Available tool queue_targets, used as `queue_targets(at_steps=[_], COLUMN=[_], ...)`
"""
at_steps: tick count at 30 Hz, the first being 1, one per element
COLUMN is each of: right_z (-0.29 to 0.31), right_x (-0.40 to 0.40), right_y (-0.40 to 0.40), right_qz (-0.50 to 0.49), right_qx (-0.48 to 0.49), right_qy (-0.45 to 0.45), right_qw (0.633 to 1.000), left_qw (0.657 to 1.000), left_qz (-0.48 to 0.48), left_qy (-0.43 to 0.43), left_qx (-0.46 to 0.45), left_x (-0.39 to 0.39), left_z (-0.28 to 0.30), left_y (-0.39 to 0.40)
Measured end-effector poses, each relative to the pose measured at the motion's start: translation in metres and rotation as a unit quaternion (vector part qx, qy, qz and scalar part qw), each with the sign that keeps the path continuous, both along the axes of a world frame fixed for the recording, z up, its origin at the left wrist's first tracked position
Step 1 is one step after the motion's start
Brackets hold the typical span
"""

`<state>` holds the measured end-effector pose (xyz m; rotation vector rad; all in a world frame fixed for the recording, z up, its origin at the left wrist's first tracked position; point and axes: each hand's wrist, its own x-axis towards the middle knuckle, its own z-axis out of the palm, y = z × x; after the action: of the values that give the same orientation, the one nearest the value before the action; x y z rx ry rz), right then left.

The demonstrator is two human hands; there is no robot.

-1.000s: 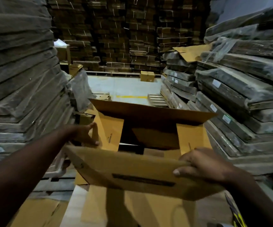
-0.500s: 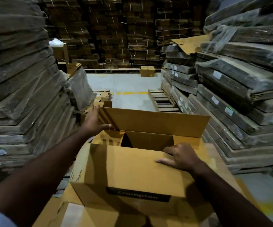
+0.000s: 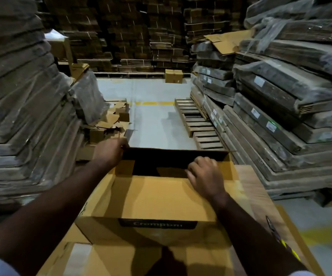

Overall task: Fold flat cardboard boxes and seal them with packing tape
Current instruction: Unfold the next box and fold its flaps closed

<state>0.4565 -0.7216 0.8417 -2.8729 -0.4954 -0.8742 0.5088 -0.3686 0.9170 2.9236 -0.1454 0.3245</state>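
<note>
Box (image 3: 151, 196) sits dead centre on the tabletop (image 3: 248, 188), printed label facing me at 6 o'clock. Change since 0.5 s ago: far long flap (image 3: 175, 156), which stood nearly upright then, is now tipped down toward me and shows only its dark underside. Near long flap (image 3: 153, 194) lies flat over the opening. A dark gap remains between the two at 12 o'clock; side flaps are visible folded in beneath.

Left hand (image 3: 111, 151), at 11 o'clock: fingers curled round the far flap's left corner, gripping it. Right hand (image 3: 206, 176), at 1 o'clock: fingers bent over the near flap's far edge, pressing it down; can't tell if they hook under the edge.

Assessment: fold step approx. two-thirds done on this face. Far flap needs to come fully down to meet the near one, seam closed, before taping. No tape roll visible. Risk: near flap springs up if the right hand lifts early.

Surroundings: wrapped stacks of flat cartons (image 3: 280, 108) at 2–3 o'clock, more at 9 o'clock.
</note>
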Motion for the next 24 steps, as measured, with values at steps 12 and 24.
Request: queue_targets(at_steps=[12, 24], right_z=[-0.015, -0.008], right_x=[-0.05, -0.074], right_y=[0.014, 0.016], right_qz=[-0.172, -0.175], right_qx=[0.064, 0.067], right_qy=[0.319, 0.288], right_qw=[0.93, 0.939], left_qw=[0.994, 0.988], left_qz=[-0.056, -0.099], left_qy=[0.081, 0.117], left_qx=[-0.047, -0.004], left_x=[-0.104, -0.111], left_z=[-0.085, -0.082], left_y=[0.021, -0.056])
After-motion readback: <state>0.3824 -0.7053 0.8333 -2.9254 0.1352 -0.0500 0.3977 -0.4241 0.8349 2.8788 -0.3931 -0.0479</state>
